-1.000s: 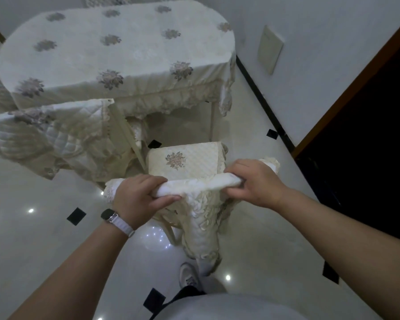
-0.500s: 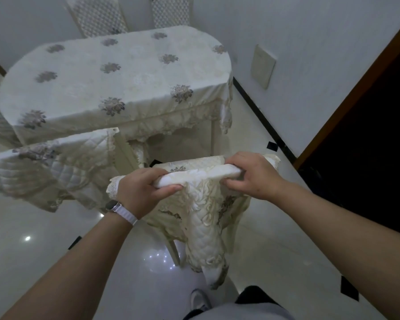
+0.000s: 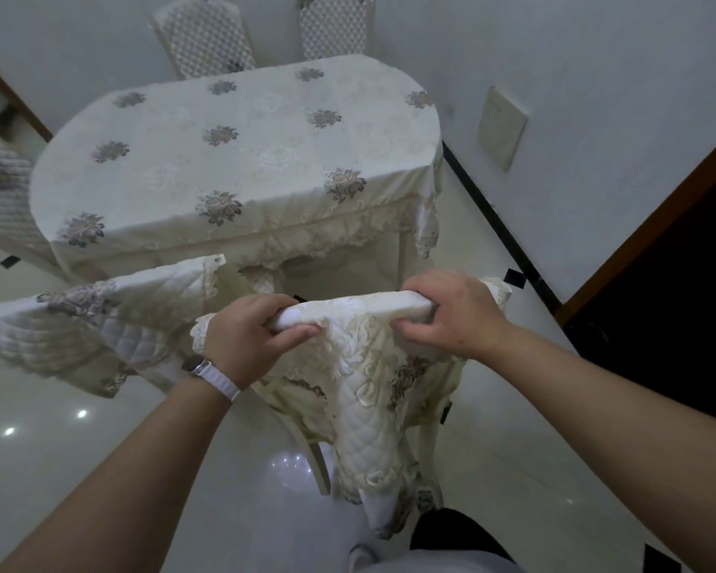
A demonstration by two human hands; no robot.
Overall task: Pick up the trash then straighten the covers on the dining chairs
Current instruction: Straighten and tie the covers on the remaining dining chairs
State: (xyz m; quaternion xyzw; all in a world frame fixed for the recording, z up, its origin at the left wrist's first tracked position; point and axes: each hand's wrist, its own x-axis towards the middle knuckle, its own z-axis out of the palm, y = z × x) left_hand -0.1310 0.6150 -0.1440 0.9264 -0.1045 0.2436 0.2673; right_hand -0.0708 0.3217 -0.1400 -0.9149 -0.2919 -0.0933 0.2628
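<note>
Chair cover (image 3: pixel 364 390) hangs over the back of the chair (image 3: pixel 319 461) nearest you, before the table (image 3: pixel 240 159), your left hand (image 3: pixel 249 337) and right hand (image 3: pixel 451 320) each clamped on its top edge. Pull harder on one side and it would likely skew, or tip the chair. Its top edge runs left to right; its long panel points down to the floor (image 3: pixel 100 448).
</note>
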